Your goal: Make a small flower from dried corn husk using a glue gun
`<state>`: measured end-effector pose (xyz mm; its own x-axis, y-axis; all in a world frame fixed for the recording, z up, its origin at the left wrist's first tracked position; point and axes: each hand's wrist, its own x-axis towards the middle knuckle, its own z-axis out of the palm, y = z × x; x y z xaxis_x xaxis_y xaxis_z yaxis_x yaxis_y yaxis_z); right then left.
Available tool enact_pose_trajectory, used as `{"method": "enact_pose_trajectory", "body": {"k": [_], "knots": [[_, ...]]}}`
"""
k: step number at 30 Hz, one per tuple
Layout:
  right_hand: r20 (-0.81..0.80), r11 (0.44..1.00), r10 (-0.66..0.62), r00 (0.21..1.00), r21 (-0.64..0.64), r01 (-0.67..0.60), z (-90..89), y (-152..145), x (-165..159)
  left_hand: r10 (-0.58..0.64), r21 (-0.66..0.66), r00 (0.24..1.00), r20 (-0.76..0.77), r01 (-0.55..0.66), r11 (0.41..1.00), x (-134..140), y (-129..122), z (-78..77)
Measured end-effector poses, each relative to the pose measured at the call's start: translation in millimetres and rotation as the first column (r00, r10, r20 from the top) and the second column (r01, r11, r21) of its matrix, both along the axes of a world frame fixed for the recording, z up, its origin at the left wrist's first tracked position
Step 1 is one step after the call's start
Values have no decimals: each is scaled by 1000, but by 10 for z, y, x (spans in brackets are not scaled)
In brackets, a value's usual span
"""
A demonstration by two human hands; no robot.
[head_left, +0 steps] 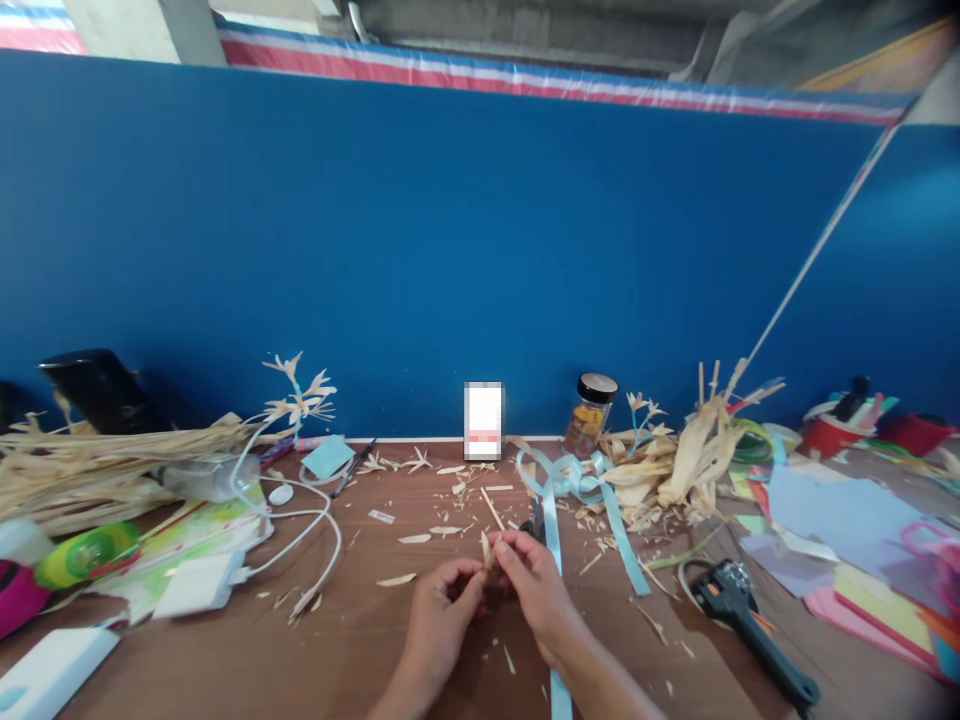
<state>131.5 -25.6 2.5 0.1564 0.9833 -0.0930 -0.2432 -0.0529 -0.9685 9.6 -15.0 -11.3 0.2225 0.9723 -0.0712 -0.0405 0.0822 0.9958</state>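
Note:
Near the front middle of the table, my left hand (450, 605) and my right hand (531, 580) meet fingertip to fingertip. Both are closed in a pinch on a small pale strip of dried corn husk (487, 549), its pointed end standing up between the fingers. Dark-handled scissors (535, 522) lie just behind my right hand, partly hidden by it. A light blue ribbon (553, 530) runs beside my right wrist and passes under the forearm. Loose husk pieces (415, 539) are scattered around the hands.
At left are a husk bundle (150, 450), a husk flower (300, 395), a white cable (330, 540) and a charger (199, 585). At right stand a black-lidded jar (590, 412), more husks (697, 455), a black-handled tool (757, 630) and coloured paper (847, 520). A blue partition (450, 250) closes the back.

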Motion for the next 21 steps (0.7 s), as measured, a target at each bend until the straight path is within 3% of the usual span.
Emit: {"method": "enact_pose_trajectory", "body": {"k": [7,15,21], "knots": [[35,1000,-10,999,12,10,-11,5,8,-12,-31,1000,-9,12,999,-2,2,-46],[-46,1000,-12,999,11,13,-40,-18,-16,-49,-38,999,18,50,998,-7,-9,-6],[-52,1000,-14,999,10,15,-24,-11,-30,-10,-65,1000,6,10,998,-9,-18,31]]}}
